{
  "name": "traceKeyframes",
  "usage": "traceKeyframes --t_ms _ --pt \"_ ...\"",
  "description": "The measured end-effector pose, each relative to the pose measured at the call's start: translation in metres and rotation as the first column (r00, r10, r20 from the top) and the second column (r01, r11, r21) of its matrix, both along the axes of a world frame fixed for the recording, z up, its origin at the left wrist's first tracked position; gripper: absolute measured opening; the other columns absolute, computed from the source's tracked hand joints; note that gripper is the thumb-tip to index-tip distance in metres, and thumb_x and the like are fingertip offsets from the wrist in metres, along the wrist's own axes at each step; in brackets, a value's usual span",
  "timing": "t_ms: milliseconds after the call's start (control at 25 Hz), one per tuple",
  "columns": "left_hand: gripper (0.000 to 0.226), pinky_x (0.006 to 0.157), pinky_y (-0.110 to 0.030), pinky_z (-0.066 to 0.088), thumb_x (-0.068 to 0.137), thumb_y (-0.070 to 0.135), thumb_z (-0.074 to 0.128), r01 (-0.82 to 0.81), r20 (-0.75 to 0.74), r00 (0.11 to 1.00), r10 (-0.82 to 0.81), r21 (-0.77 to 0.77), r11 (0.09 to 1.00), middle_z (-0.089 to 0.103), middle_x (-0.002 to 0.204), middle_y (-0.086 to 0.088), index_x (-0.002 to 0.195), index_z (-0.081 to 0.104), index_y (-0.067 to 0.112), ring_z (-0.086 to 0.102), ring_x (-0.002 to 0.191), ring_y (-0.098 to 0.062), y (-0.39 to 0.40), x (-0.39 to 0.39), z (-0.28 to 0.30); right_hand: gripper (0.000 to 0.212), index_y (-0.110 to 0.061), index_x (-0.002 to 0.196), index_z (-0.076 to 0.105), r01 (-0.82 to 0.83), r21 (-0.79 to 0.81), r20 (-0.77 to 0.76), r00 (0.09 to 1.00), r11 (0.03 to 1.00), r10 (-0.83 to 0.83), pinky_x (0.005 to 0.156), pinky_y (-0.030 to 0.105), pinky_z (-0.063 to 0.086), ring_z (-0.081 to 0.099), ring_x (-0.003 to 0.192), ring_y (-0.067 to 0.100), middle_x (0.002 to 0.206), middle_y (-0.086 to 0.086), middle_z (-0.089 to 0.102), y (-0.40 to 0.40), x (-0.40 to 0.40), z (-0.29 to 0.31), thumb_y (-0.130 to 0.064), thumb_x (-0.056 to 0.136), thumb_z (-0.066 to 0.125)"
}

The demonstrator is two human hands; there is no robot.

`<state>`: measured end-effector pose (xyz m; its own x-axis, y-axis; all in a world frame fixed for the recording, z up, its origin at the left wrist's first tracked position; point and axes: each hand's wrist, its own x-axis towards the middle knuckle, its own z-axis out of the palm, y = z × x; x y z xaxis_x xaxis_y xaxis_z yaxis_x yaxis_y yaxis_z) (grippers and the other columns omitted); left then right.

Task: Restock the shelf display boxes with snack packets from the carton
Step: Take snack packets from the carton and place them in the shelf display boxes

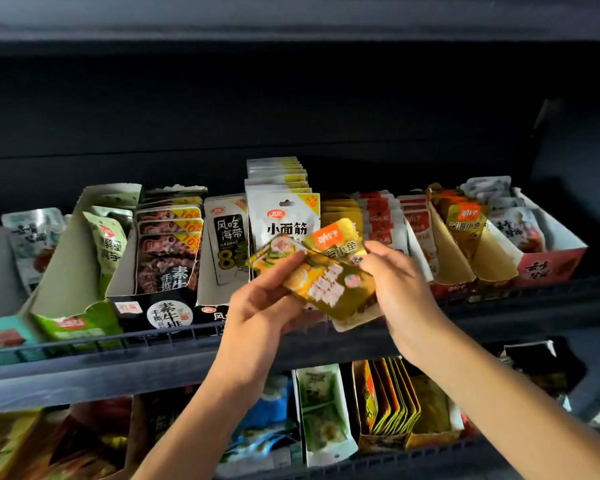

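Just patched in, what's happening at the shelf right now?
A person is restocking snacks. Both hands hold a small bunch of yellow packets in front of the upper shelf: the left hand grips them from below, the right hand pinches the top one. None has gone into a display box yet. The white packets stand just behind.

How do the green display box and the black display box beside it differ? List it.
The green display box holds a few green packets and shows much bare inner wall; the black display box is packed with a row of dark packets. The green one sits further left. Both are open-topped cardboard boxes behind the shelf's front rail.
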<state>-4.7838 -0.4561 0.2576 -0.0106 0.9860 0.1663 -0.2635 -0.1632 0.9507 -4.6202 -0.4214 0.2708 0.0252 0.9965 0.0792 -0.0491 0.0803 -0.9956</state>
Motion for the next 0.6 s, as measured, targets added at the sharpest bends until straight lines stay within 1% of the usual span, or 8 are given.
traceKeyframes --t_ms 40,160,280,360,440,480,520,600 --pt "0.039 0.079 -0.039 0.060 0.088 -0.005 0.055 -0.026 0.024 0.999 0.026 0.006 1.000 0.075 0.111 -0.009 0.120 0.068 0.014 0.071 0.103 -0.026 0.001 -0.001 0.002 0.028 -0.017 0.125 0.062 0.003 -0.070 -0.088 0.996 0.998 -0.009 0.096 0.046 0.052 0.066 0.108 0.019 0.115 0.003 0.070 0.005 0.005 -0.003 -0.018 0.101 0.048" --pt "0.031 0.079 -0.037 0.060 0.089 -0.003 0.059 -0.107 0.008 0.994 0.107 -0.003 0.994 0.076 0.105 -0.009 0.113 0.071 0.013 0.071 0.100 -0.026 0.006 0.000 0.005 0.025 -0.010 0.115 0.068 -0.095 -0.200 -0.259 0.965 0.975 0.041 0.097 0.050 0.052 0.069 0.106 0.031 0.112 0.015 0.073 0.006 0.011 -0.003 -0.006 0.096 0.052" --pt "0.031 0.068 -0.026 0.060 0.093 -0.004 0.056 -0.096 -0.040 0.995 0.096 0.011 0.995 0.077 0.102 -0.003 0.112 0.070 0.015 0.073 0.093 -0.017 0.004 0.008 0.003 0.023 -0.010 0.111 0.070 -0.135 -0.205 -0.213 0.973 0.970 0.090 0.089 0.043 0.052 0.069 0.103 0.030 0.107 0.014 0.074 0.000 0.017 -0.002 -0.003 0.093 0.057" --pt "0.025 0.059 -0.024 0.058 0.094 0.008 0.057 -0.086 -0.107 0.990 0.093 0.070 0.994 0.077 0.098 -0.004 0.115 0.069 0.014 0.074 0.085 -0.018 0.003 0.014 0.003 0.022 -0.015 0.108 0.071 -0.080 -0.151 -0.122 0.991 0.985 0.062 0.087 0.041 0.052 0.069 0.102 0.026 0.104 0.007 0.075 0.002 0.032 0.003 -0.004 0.092 0.061" --pt "0.028 0.043 -0.025 0.049 0.090 0.026 0.058 -0.051 -0.160 0.985 0.065 0.089 0.995 0.076 0.082 -0.011 0.109 0.068 0.008 0.070 0.061 -0.021 0.007 0.022 0.009 0.018 -0.021 0.103 0.070 0.141 -0.028 -0.009 0.990 0.990 -0.141 0.086 0.040 0.052 0.069 0.100 0.019 0.102 -0.001 0.075 0.013 0.065 0.011 -0.008 0.090 0.066" --pt "0.031 0.039 -0.024 0.044 0.088 0.032 0.057 -0.032 -0.170 0.984 0.044 0.073 0.997 0.073 0.073 -0.015 0.104 0.067 0.007 0.065 0.051 -0.022 0.011 0.026 0.013 0.015 -0.022 0.097 0.068 0.296 0.064 0.032 0.954 0.953 -0.298 0.081 0.037 0.053 0.069 0.095 0.014 0.098 -0.004 0.075 0.021 0.088 0.018 -0.010 0.090 0.067" --pt "0.031 0.039 -0.023 0.041 0.088 0.035 0.055 -0.012 -0.161 0.987 0.020 0.049 0.999 0.071 0.068 -0.016 0.100 0.066 0.008 0.061 0.047 -0.022 0.016 0.030 0.017 0.013 -0.023 0.089 0.065 0.440 0.170 0.074 0.887 0.882 -0.457 0.075 0.035 0.054 0.069 0.088 0.010 0.093 -0.005 0.073 0.031 0.113 0.026 -0.011 0.090 0.068" --pt "0.030 0.039 -0.023 0.041 0.093 0.037 0.052 0.016 -0.105 0.994 -0.017 -0.014 1.000 0.069 0.066 -0.016 0.099 0.064 0.011 0.059 0.045 -0.022 0.023 0.037 0.023 0.017 -0.023 0.082 0.059 0.576 0.307 0.168 0.751 0.758 -0.639 0.072 0.038 0.058 0.069 0.083 0.010 0.090 -0.004 0.072 0.054 0.163 0.035 -0.010 0.091 0.068"
